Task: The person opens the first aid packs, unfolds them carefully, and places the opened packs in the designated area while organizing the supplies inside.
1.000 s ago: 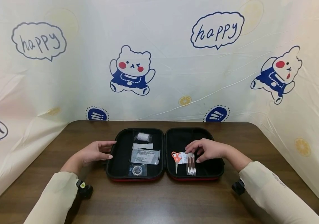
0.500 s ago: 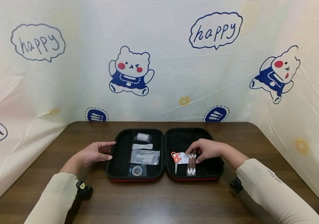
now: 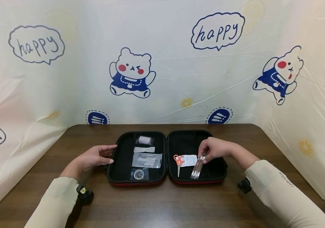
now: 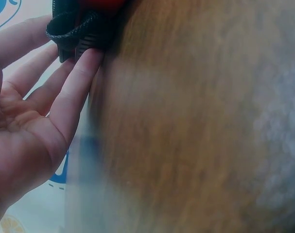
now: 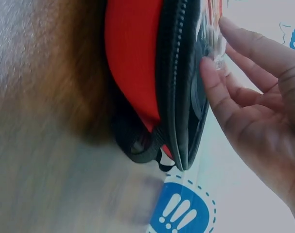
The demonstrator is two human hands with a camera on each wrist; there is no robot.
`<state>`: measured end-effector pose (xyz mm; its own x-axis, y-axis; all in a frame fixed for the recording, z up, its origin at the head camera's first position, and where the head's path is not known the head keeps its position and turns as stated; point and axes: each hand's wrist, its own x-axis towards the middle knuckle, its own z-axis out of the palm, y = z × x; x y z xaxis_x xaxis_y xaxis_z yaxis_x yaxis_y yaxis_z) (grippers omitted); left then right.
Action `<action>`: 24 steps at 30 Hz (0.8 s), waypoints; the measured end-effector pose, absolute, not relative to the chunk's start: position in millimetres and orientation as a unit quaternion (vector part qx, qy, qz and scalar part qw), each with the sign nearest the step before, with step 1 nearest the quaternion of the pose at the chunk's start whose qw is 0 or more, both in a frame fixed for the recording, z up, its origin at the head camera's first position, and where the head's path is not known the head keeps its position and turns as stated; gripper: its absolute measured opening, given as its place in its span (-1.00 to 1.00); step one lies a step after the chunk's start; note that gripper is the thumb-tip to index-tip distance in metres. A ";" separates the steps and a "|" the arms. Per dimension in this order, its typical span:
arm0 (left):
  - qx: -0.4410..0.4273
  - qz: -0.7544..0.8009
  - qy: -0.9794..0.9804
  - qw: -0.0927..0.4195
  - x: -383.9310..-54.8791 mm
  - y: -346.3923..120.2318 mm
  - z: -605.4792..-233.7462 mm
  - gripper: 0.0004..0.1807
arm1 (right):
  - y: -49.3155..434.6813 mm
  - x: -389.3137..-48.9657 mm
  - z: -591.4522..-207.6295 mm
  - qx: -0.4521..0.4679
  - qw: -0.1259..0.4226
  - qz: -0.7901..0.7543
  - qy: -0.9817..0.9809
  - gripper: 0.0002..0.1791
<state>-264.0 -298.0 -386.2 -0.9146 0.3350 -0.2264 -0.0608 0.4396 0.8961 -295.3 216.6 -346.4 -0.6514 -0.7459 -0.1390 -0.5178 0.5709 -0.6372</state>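
A black-lined zip case (image 3: 179,142) lies unfolded on the table, its red outer shell (image 5: 135,53) showing in the right wrist view. Over its right half, my right hand (image 3: 219,148) pinches the upper end of a clear pack of cotton swabs (image 3: 198,167), which slants up from the lining. Orange-handled scissors (image 3: 178,161) and a small white printed packet (image 3: 189,160) lie just left of the swabs. My left hand (image 3: 94,156) rests with extended fingers against the case's left edge. Its fingertips meet the black strap (image 4: 72,30) there in the left wrist view.
In the left half lie a wrapped white bandage roll (image 3: 145,140), a narrow white strip packet (image 3: 144,149), a larger printed sachet (image 3: 147,160) and a bagged white ring-shaped roll (image 3: 139,174). The brown table (image 3: 162,205) extends in front, and a printed curtain (image 3: 168,72) hangs behind.
My right hand has closed on the swab pack and shifted it right, lifting its upper end and tilting it. The white packet beside it now shows more fully. My left hand keeps its place.
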 end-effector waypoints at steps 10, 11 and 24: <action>0.083 0.519 0.830 0.186 -265.9 -299.8 -389.3 -0.15 | 229.1 -298.1 -350.0 -0.350 0.216 -0.350 0.842 -0.87; 0.081 0.519 0.830 0.187 -266.1 -299.9 -389.6 -0.15 | 229.9 -298.3 -350.3 -0.351 0.214 -0.353 0.840 -0.88; 0.088 0.520 0.829 0.184 -264.5 -300.0 -388.4 -0.14 | 244.4 -301.8 -346.3 -0.324 0.197 -0.403 0.833 -0.90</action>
